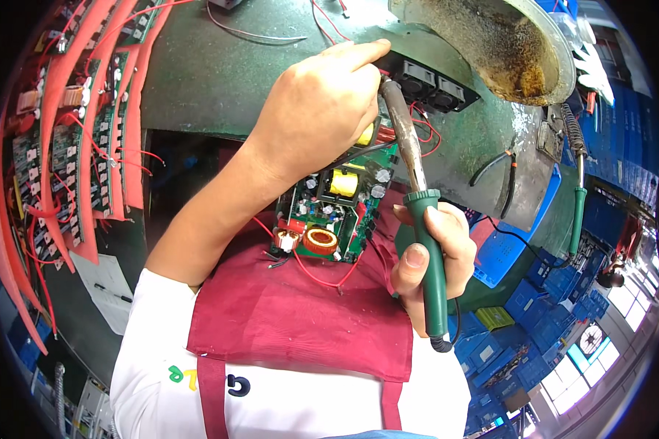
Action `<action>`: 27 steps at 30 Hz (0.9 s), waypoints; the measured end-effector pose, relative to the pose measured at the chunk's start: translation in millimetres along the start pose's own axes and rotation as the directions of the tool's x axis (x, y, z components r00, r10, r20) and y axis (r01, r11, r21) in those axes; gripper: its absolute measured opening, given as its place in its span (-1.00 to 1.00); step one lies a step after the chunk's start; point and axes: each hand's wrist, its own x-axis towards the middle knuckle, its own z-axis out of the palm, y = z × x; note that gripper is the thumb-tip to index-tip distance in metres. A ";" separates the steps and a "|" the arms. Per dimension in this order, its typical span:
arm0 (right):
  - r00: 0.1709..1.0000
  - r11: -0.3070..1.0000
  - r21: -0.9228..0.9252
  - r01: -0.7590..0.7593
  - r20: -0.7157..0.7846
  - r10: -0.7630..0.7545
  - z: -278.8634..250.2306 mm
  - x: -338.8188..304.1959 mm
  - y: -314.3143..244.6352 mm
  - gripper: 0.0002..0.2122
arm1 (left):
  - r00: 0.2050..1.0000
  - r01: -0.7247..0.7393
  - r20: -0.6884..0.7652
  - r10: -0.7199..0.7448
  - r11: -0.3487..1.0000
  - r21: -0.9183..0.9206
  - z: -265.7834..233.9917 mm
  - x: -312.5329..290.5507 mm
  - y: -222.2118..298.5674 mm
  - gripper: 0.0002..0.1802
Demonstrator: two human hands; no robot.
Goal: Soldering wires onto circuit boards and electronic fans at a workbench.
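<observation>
My right hand grips the green handle of a soldering iron. The iron's long metal shaft points up and away, its tip close to the fingers of my left hand. That hand is closed at the near edge of a black panel with square sockets or vents, one finger reaching over it. What its fingertips hold is hidden. Below the left hand a green circuit board lies partly covered, with yellow transformers, a copper coil and capacitors. A red wire loops from its near side over my maroon apron.
Several circuit boards stand between pink foam strips at the left. A stained metal hood overhangs the far right. Further right are pliers, a blue tray and a second green-handled soldering iron. Paper lies at lower left.
</observation>
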 end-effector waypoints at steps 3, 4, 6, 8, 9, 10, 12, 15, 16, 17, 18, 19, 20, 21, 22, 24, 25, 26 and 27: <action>1.000 1.000 -0.009 -0.012 0.007 0.012 -0.4 0.0 -2.7 -0.65 | 1.000 0.006 0.004 -0.006 1.000 -0.009 -1.7 0.1 1.4 -0.85; 1.000 1.000 -0.020 -0.013 0.010 0.013 -0.6 0.0 -4.0 -0.65 | 1.000 0.006 0.004 -0.006 1.000 -0.009 -1.7 -0.1 1.6 -0.85; 1.000 1.000 -0.018 -0.024 0.012 0.024 -0.8 0.2 -5.8 -0.65 | 1.000 0.005 -0.001 -0.005 1.000 0.001 -1.2 -0.9 1.6 -0.84; 0.999 0.999 -0.020 -0.036 0.014 0.036 -1.2 0.4 -4.9 -0.64 | 1.000 0.007 0.000 -0.007 1.000 -0.009 -1.8 0.2 1.3 -0.84; 1.000 1.000 -0.009 -0.027 0.007 0.028 -1.1 0.3 -2.8 -0.64 | 1.000 0.009 0.001 -0.009 1.000 -0.019 -1.9 0.7 0.7 -0.83; 1.000 1.000 0.000 -0.019 0.001 0.019 -1.2 0.3 -1.2 -0.64 | 1.000 0.009 0.001 -0.009 1.000 -0.020 -1.0 0.7 0.0 -0.83; 1.000 1.000 0.000 -0.012 0.002 0.012 -1.3 2.4 0.6 -0.64 | 1.000 0.002 -0.014 -0.002 1.000 -0.020 1.0 1.8 -2.0 -0.83; 1.000 1.000 0.003 -0.002 -0.002 0.002 -0.4 1.0 3.1 -0.64 | 1.000 0.022 -0.002 -0.022 0.999 -0.031 -0.1 3.1 -0.8 -0.83; 1.000 1.000 -0.002 0.002 -0.006 -0.002 -1.2 0.1 2.0 -0.64 | 1.000 0.019 -0.004 -0.020 0.999 -0.032 -0.4 3.3 0.4 -0.83; 1.000 1.000 -0.004 0.006 -0.009 -0.006 -2.7 0.4 -0.1 -0.64 | 1.000 0.016 -0.011 -0.016 0.999 -0.032 -1.2 4.1 1.9 -0.83; 1.000 1.000 -0.011 0.009 -0.005 -0.009 -4.6 1.3 -2.9 -0.64 | 1.000 0.011 -0.019 -0.011 0.999 -0.031 -2.8 5.7 3.8 -0.83; 1.000 1.000 -0.012 -0.004 0.010 0.004 -2.5 0.0 -0.5 -0.64 | 1.000 0.020 -0.012 -0.020 0.999 -0.034 -0.1 2.9 1.1 -0.83; 1.000 1.000 -0.010 -0.014 0.016 0.014 -0.6 -1.5 2.3 -0.64 | 0.999 0.034 0.001 -0.034 0.999 -0.033 1.9 0.9 -1.1 -0.83; 1.000 1.000 -0.015 -0.016 0.024 0.017 1.4 -3.0 5.3 -0.64 | 0.999 0.048 0.013 -0.047 0.998 -0.033 4.4 -1.2 -3.8 -0.83; 1.000 1.000 -0.022 -0.005 0.025 0.006 0.4 -4.2 3.8 -0.64 | 0.999 0.045 0.010 -0.044 0.999 -0.031 3.1 -1.6 -2.6 -0.83; 1.000 1.000 -0.022 -0.009 0.026 0.009 -1.3 -7.0 0.6 -0.65 | 1.000 0.018 -0.010 -0.018 0.999 -0.026 2.4 -3.8 -1.7 -0.83; 1.000 1.000 -0.026 -0.014 0.028 0.014 -2.5 -6.8 -0.8 -0.65 | 1.000 0.015 -0.013 -0.016 1.000 -0.027 0.9 -2.6 -0.8 -0.83; 1.000 1.000 -0.028 -0.012 0.027 0.013 -3.3 -7.1 -1.5 -0.65 | 1.000 0.013 -0.008 -0.013 1.000 -0.026 -0.6 -1.9 0.1 -0.83; 1.000 1.000 -0.030 -0.008 0.028 0.008 -3.9 -7.9 -1.8 -0.65 | 1.000 0.012 -0.001 -0.012 1.000 -0.025 -1.3 -1.9 0.6 -0.84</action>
